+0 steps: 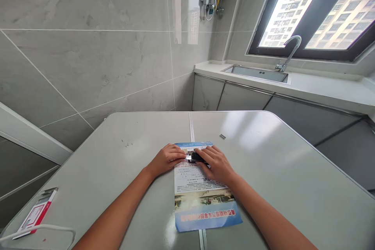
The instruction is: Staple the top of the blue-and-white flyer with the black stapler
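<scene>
A small black stapler [196,158] with a silver front part is held low over a printed leaflet [202,183]. My right hand [215,164] is wrapped around its black body from the right. From the left, my left hand [170,157] pinches the silver end between thumb and fingers. Beneath both hands the leaflet lies flat, its text upside down from my side, with a blue band at the near edge. The hands hide part of the leaflet and of the stapler.
A short strip of staples [222,136] lies beyond the leaflet, and several tiny dark bits [126,143] are scattered to the left. A red and white card-like item [36,213] and a white cable [43,227] sit at the near left. The sink counter [319,86] stands behind the table [281,187].
</scene>
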Demonstrator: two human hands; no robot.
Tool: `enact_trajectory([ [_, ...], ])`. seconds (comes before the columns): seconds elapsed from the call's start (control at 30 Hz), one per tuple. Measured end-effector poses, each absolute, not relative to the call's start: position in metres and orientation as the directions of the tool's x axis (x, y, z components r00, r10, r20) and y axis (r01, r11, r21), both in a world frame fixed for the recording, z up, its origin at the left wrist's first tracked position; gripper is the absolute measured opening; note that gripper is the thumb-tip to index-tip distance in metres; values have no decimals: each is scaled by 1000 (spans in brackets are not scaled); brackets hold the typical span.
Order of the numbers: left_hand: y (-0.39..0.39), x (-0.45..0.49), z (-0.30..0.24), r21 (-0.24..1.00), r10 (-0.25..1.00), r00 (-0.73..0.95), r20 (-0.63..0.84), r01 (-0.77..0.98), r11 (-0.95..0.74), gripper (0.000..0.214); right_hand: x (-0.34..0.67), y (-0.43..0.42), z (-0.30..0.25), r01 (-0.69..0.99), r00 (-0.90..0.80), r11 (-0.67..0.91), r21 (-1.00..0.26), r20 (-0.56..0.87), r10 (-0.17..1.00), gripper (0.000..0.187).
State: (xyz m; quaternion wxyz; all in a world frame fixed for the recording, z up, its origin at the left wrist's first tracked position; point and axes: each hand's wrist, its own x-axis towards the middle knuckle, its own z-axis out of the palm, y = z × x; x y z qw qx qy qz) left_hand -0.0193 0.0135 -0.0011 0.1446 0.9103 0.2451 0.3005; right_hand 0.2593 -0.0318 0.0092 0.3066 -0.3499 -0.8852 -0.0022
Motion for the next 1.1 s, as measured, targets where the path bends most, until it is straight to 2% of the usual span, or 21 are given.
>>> enact_trajectory([
  [0.2, 17, -28, 1, 410, 549, 700, 456, 383, -828, 23, 270, -27, 10, 617, -552, 755, -222, 562, 616, 34],
  [0.33, 15, -29, -1, 422, 537, 678, 502, 350, -836, 26, 277, -26, 13, 569, -584, 797, -202, 583, 564, 37],
  [0.57, 1, -9, 2, 516, 601, 652, 463, 352, -781, 16, 265, -36, 20, 497, -653, 848, -185, 563, 506, 36],
  [0.8, 1, -4, -3, 477, 521, 726, 449, 298, -827, 17, 243, -46, 18, 457, -714, 881, -123, 540, 445, 37],
  [0.87, 1, -5, -2, 488, 530, 724, 441, 303, -819, 16, 242, -46, 17, 462, -704, 875, -147, 539, 462, 39],
  [0.97, 1, -4, 2, 496, 615, 645, 453, 391, -775, 12, 249, -41, 17, 505, -637, 840, -198, 572, 517, 38],
  [1.1, 4, -2, -1, 414, 697, 580, 422, 560, -718, 27, 276, -26, 19, 649, -474, 719, -249, 607, 638, 32],
])
